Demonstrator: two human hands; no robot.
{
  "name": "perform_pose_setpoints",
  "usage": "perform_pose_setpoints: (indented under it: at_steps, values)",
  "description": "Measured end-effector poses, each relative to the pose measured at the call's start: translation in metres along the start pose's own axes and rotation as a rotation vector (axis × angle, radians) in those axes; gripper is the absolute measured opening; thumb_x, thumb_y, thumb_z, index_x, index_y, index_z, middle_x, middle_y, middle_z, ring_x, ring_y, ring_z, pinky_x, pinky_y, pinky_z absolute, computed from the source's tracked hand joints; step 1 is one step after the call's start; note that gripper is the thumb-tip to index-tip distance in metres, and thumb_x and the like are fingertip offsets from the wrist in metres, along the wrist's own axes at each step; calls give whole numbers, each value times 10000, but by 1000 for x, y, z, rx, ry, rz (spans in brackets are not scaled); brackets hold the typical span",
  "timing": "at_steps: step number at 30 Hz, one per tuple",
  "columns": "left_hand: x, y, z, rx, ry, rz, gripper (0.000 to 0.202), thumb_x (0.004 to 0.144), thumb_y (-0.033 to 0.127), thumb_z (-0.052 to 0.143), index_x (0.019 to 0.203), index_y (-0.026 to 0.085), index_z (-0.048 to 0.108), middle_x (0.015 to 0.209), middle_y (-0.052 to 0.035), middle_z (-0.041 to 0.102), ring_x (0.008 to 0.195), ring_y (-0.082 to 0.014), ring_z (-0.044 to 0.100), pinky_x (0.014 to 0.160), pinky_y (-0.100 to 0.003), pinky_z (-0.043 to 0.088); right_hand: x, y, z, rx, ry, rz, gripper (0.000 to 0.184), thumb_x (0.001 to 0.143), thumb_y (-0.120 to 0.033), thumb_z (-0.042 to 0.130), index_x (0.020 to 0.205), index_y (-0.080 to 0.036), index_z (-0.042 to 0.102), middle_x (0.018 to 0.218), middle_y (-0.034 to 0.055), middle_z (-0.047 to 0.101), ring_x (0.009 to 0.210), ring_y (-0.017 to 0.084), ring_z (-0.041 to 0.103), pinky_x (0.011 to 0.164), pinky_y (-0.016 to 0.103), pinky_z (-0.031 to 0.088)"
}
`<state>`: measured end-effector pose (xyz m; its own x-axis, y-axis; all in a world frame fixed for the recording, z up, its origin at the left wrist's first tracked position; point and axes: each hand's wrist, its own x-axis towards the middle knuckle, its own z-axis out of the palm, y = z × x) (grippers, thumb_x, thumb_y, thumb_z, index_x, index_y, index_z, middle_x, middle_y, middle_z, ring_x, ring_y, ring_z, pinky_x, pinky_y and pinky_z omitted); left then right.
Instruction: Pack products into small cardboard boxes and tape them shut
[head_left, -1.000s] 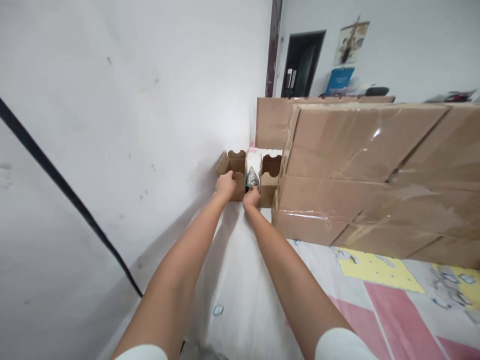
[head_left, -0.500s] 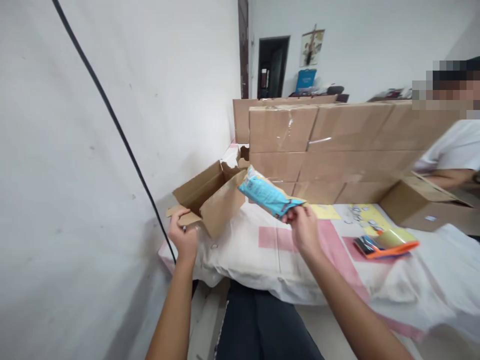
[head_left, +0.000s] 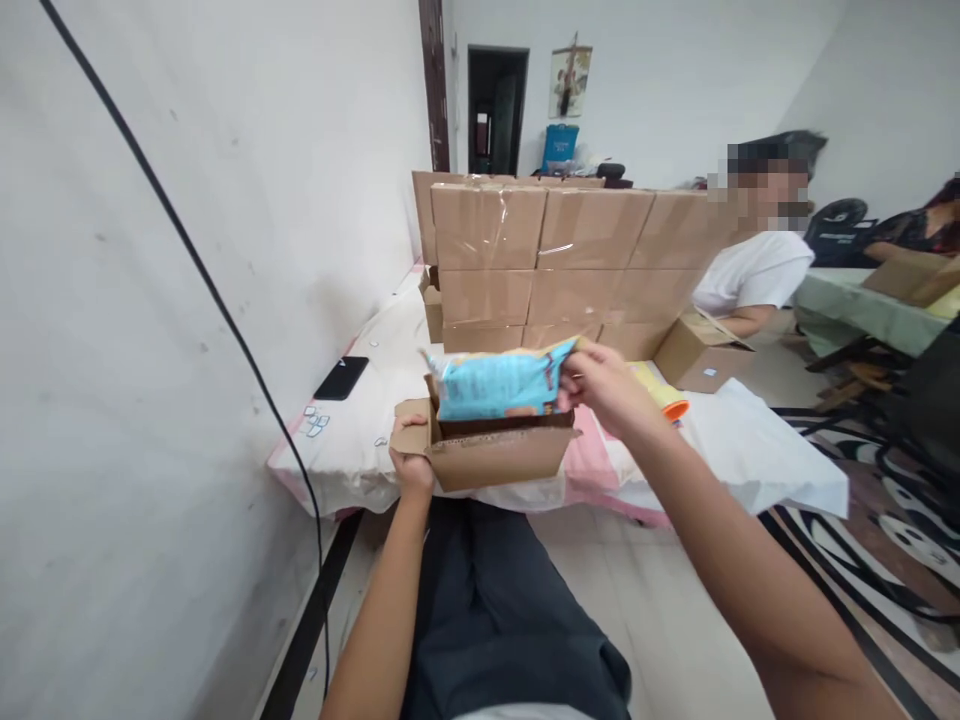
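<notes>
My right hand (head_left: 600, 385) grips one end of a blue plastic packet (head_left: 495, 385) with print on it. The packet lies lengthwise over the mouth of an open cardboard box (head_left: 502, 460), its lower edge level with the opening. At the box's left end, my left hand (head_left: 412, 455) is closed on the flap. The box's inside is mostly hidden by the packet and the near wall.
Taped cardboard boxes (head_left: 487, 230) are stacked at the back of the table. A black phone (head_left: 341, 378) lies at the left. An orange-rimmed yellow roll (head_left: 664, 395) is partly behind my right arm. Beyond, a person in white (head_left: 757, 270) sits by another open box (head_left: 701, 355).
The cardboard box has swung round and moved right, now lying lengthwise before me. The blue packet has come over its opening. My view has turned right.
</notes>
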<state>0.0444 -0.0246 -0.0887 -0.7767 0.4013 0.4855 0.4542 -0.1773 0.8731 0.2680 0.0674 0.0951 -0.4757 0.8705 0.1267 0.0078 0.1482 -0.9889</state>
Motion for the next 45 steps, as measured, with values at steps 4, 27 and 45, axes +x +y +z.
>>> perform_pose_setpoints:
  at_steps: [4,27,45]
  values:
    - [-9,1,1,-89,-47,50,204,816,304,368,914,229,530,930,-90,628,990,-291,630,896,-457,524,2,32,8,-503,-241,0,168,762,-105,464,742,-190,606,570,-7,619,571,161,639,575,256,473]
    - [-15,2,-4,-177,-365,12,443,914,522,520,1214,233,672,1410,-87,593,1361,-305,483,1167,-495,354,-31,106,-23,-119,143,-400,314,957,-374,449,1195,-252,614,1172,79,669,1156,252,615,1029,421,464]
    - [-8,45,-5,447,-527,509,251,876,423,573,1069,364,722,1179,-14,743,1177,-311,635,1116,-588,264,-18,136,-21,-115,149,-479,199,875,-332,543,923,-232,708,1001,83,723,1295,300,536,1062,449,405]
